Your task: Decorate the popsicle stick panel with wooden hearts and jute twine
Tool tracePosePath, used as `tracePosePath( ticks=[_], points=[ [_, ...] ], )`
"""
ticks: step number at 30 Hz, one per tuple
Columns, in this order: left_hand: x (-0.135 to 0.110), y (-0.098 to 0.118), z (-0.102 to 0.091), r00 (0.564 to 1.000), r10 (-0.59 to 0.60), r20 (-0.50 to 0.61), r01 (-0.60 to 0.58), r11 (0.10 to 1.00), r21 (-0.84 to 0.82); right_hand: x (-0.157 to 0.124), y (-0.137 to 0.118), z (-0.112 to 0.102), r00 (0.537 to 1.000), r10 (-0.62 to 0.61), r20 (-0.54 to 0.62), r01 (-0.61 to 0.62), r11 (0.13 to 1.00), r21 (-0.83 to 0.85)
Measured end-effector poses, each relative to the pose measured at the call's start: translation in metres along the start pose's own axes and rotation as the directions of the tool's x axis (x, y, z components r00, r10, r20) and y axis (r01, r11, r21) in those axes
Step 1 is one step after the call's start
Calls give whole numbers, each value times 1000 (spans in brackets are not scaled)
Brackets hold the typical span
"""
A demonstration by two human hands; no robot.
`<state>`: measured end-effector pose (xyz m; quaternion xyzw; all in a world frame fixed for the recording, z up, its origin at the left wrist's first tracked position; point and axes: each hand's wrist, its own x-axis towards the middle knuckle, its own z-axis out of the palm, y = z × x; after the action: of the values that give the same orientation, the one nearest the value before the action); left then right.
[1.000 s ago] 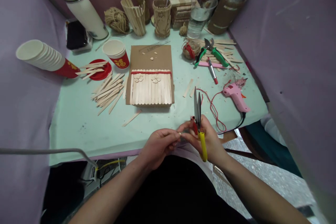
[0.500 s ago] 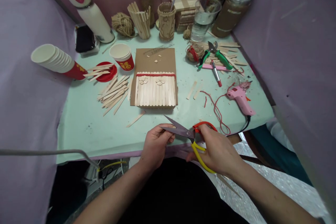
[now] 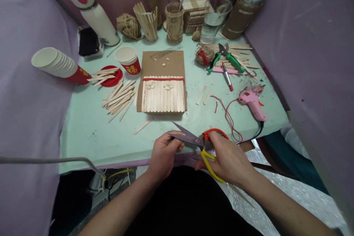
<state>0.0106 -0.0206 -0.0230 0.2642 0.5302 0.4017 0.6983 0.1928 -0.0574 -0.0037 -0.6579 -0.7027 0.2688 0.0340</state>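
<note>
My right hand (image 3: 229, 158) grips scissors (image 3: 197, 141) with one red and one yellow handle, their blades spread apart. A pale wooden stick (image 3: 241, 194) pokes out below that hand. My left hand (image 3: 162, 155) is closed in a pinch right by the blades; whatever lies between its fingertips is too small and hidden to name. Beyond the hands lies a cardboard piece (image 3: 178, 62) faced with a row of craft sticks (image 3: 163, 99). Red cord (image 3: 163, 79) runs across their top, and small petal-shaped wood chips (image 3: 167, 86) sit on them.
Loose wooden strips (image 3: 121, 99), a red lid (image 3: 116, 77) and paper cups (image 3: 127, 59) are on the left. At right lie a pink glue gun (image 3: 253, 103), red cord, a marker (image 3: 227, 77) and green-handled pruners (image 3: 233, 62). A water cup (image 3: 211, 25) stands behind.
Hardly anything differs. The view has shifted very slightly; both hands and the spread scissors keep the same pose.
</note>
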Motion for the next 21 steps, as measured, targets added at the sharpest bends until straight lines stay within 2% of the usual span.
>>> tracePosePath(
  ticks=[7,13,21],
  points=[
    [-1,-1,-1,1000,-2,14,1,999,35,-1,-2,0,1000,20,17,-20,1000,-14],
    [-1,0,-1,999,-2,52,-1,998,59,-2,-1,-1,996,67,65,-59,990,-128],
    [-1,1,1,999,-39,37,38,999,21,-3,-2,-3,994,62,87,-65,997,38]
  ],
)
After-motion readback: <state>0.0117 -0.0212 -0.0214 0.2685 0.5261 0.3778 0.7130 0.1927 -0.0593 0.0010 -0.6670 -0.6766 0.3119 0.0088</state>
